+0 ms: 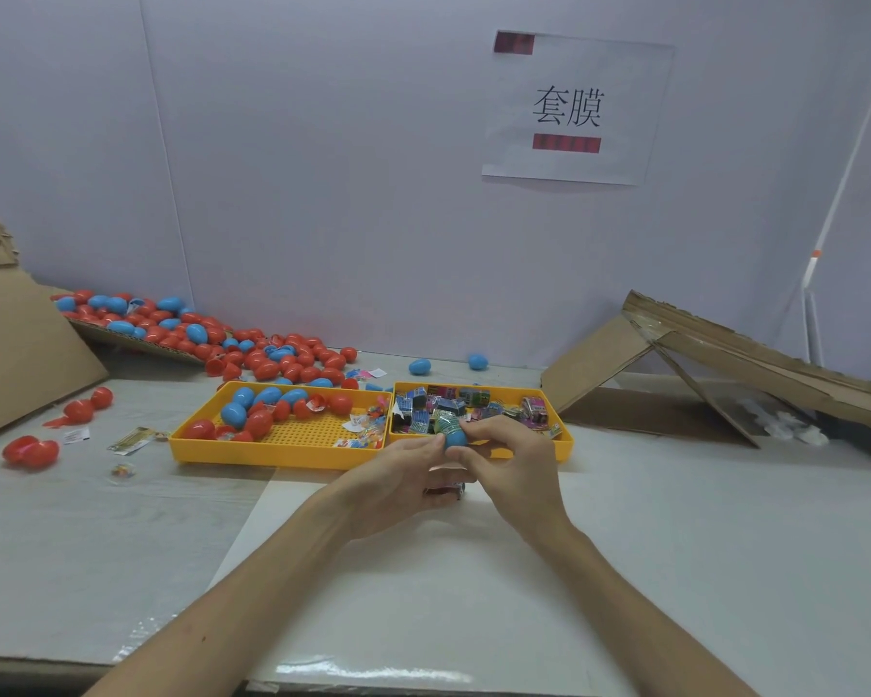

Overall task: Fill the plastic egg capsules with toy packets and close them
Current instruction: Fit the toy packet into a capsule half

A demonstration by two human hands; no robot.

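working over a pale table [674, 535], with a cardboard ramp [725, 354] propped at the far right, possibly as a chute for finished pieces. supplied from a loose pile of eggs [272, 354], red and blue, spilled at the back left and kept well apart from the work spot. drawing from two yellow trays set side by side and touching, both within easy reach: left tray [272, 452] for eggs and a few small clear bags, right tray [566, 445] for the boxed toy packets. held just above the near rim of the right tray: left hand [398, 480], fingertips pinching the side of a blue egg [454, 439] to steady it; right hand [513, 465], thumb and fingers curled round the other side of the same egg. seating a green patterned packet [446, 422] in the open top; judged as the filling step, closing not yet done. cannot tell where the matching half lies. under the hands, on the table, a small dark item [446, 490], mostly hidden.
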